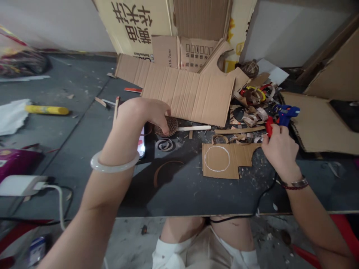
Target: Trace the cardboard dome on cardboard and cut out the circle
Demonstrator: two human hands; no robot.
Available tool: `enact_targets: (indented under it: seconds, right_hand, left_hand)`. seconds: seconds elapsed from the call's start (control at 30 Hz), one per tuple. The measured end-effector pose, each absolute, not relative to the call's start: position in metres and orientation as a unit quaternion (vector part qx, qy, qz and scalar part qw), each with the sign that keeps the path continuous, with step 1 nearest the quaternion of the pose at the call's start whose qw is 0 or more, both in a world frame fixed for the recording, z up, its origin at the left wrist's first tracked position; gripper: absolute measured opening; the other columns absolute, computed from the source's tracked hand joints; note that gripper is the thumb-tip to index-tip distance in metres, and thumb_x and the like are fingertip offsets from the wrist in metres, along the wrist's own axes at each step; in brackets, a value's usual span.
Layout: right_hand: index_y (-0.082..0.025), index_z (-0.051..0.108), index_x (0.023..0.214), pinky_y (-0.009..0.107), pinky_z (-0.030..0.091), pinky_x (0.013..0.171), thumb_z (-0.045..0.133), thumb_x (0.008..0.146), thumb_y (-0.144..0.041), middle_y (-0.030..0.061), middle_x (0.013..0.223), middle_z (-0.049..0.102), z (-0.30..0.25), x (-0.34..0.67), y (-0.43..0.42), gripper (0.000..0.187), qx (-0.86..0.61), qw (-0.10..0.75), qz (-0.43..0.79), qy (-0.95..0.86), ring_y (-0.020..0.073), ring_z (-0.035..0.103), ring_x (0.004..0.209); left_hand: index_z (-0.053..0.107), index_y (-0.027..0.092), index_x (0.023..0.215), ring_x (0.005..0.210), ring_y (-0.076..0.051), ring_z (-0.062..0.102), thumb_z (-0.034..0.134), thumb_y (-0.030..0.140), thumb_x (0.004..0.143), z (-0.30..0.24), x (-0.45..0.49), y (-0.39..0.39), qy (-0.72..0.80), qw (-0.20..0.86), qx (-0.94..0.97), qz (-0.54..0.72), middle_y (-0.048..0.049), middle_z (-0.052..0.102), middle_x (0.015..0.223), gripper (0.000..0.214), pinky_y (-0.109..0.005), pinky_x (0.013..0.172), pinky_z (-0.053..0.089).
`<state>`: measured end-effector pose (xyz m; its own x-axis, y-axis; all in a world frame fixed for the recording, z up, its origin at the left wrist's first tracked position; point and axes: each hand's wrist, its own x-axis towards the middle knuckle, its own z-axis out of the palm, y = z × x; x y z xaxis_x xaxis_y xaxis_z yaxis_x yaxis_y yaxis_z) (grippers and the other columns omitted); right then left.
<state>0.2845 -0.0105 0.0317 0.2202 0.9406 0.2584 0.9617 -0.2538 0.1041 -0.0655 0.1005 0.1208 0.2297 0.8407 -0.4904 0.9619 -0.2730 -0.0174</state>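
My left hand (153, 114) reaches over the table with its fingers curled round a brown coil of corrugated cardboard (173, 126). A white pen (195, 128) lies against that coil. Just below are a flat loose spiral of paper strip (165, 145) and a curved cardboard strip (161, 172). On the right, my right hand (281, 149) is closed on a blue and red hot glue gun (287, 114); its handle is mostly hidden, and a black cord runs down from it. Between the hands lies a cardboard piece (215, 170) with a white circle drawn on it.
Large cardboard sheets (187, 91) stand and lie at the back. Paper and cardboard scraps (254, 116) heap beside the glue gun. A lit phone (142, 144) lies under my left wrist. At left are a yellow tube (47, 110) and a white charger (19, 185).
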Motion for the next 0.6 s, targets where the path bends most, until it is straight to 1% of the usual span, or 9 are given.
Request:
enact_targets:
  seconds: [0.1,0.17,0.27,0.33,0.4,0.47,0.6]
  right_hand:
    - [-0.012,0.052,0.121,0.031,0.036,0.056,0.046,0.092,-0.032,0.0192,0.112,0.058,0.034,0.287,-0.011,0.036,-0.793,-0.011,-0.120,-0.597,0.0241,0.064,0.074]
    - [-0.014,0.052,0.121,0.030,0.034,0.055,0.047,0.091,-0.032,0.0181,0.114,0.057,0.034,0.287,-0.011,0.035,-0.791,-0.024,-0.120,-0.600,0.0236,0.064,0.073]
    - [-0.014,0.054,0.120,0.030,0.034,0.055,0.049,0.090,-0.031,0.0177,0.110,0.058,0.034,0.288,-0.010,0.035,-0.790,-0.024,-0.125,-0.600,0.0238,0.064,0.072]
    - [-0.013,0.055,0.120,0.031,0.035,0.055,0.051,0.089,-0.032,0.0181,0.103,0.060,0.034,0.290,-0.009,0.036,-0.789,-0.010,-0.125,-0.601,0.0246,0.063,0.071]
    - [-0.012,0.057,0.119,0.032,0.036,0.055,0.054,0.087,-0.031,0.0184,0.096,0.062,0.032,0.294,-0.007,0.037,-0.788,0.006,-0.122,-0.603,0.0256,0.063,0.069]
    - [-0.011,0.058,0.118,0.034,0.038,0.056,0.054,0.086,-0.029,0.0189,0.093,0.063,0.029,0.298,-0.006,0.036,-0.784,0.023,-0.124,-0.608,0.0259,0.062,0.067]
    - [-0.011,0.058,0.120,0.037,0.042,0.058,0.050,0.088,-0.030,0.0179,0.086,0.063,0.026,0.301,-0.006,0.039,-0.765,0.075,-0.134,-0.625,0.0248,0.061,0.064]
  left_hand:
    - [0.058,0.019,0.125,0.086,-0.021,0.061,0.073,0.045,0.059,0.121,-0.062,0.100,0.598,0.141,0.746,-0.257,-0.0085,0.069,0.113,0.072,-0.030,0.071,0.047]
    - [0.054,0.022,0.129,0.091,-0.022,0.060,0.071,0.048,0.061,0.122,-0.059,0.098,0.596,0.140,0.744,-0.269,-0.0080,0.067,0.119,0.074,-0.029,0.073,0.046]
    - [0.052,0.023,0.131,0.092,-0.020,0.060,0.073,0.049,0.062,0.124,-0.056,0.093,0.580,0.137,0.757,-0.269,-0.0066,0.066,0.120,0.076,-0.026,0.073,0.045]
    - [0.051,0.022,0.131,0.091,-0.018,0.058,0.071,0.046,0.067,0.124,-0.056,0.088,0.564,0.123,0.777,-0.251,-0.0061,0.065,0.121,0.071,-0.025,0.073,0.045]
    - [0.050,0.020,0.133,0.090,-0.016,0.057,0.063,0.040,0.077,0.123,-0.057,0.084,0.540,0.106,0.806,-0.218,-0.0052,0.065,0.121,0.061,-0.025,0.075,0.044]
    - [0.051,0.019,0.131,0.088,-0.016,0.056,0.062,0.038,0.078,0.123,-0.057,0.082,0.534,0.102,0.813,-0.209,-0.0059,0.066,0.118,0.058,-0.026,0.074,0.045]
    - [0.052,0.018,0.131,0.088,-0.018,0.057,0.064,0.039,0.076,0.127,-0.054,0.079,0.545,0.107,0.804,-0.212,-0.0078,0.066,0.117,0.061,-0.027,0.072,0.044]
